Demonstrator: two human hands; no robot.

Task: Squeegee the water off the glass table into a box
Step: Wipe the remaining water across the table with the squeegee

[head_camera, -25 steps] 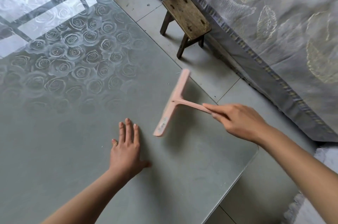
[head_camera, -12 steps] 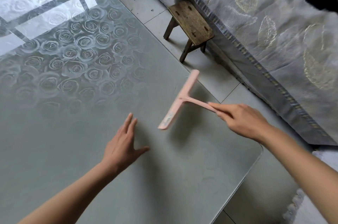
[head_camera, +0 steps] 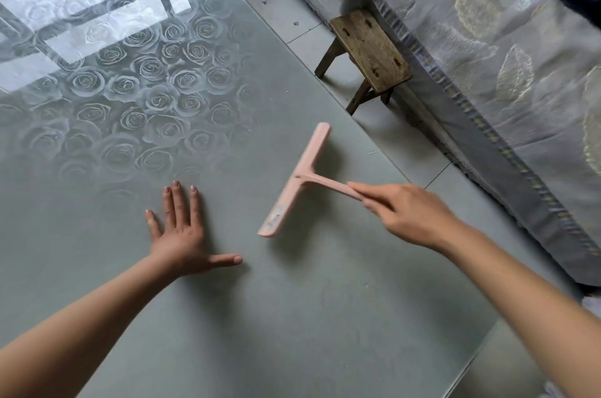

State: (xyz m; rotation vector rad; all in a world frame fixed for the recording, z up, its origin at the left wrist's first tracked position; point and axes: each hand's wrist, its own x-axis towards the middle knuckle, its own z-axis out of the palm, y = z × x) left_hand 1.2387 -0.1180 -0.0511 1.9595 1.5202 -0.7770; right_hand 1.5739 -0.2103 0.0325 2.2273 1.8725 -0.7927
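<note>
Probably lining up a stroke: gripping squeegee (head_camera: 294, 184) in right hand (head_camera: 406, 212), spreading left hand (head_camera: 182, 235) flat on tabletop (head_camera: 292, 316); needing blade contact next.

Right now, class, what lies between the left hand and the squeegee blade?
In the head view, only bare glass table lies between the left hand and the squeegee; nothing else sits there.

The left hand (head_camera: 182, 241) lies flat on the rose-patterned glass table (head_camera: 292, 332).
</note>
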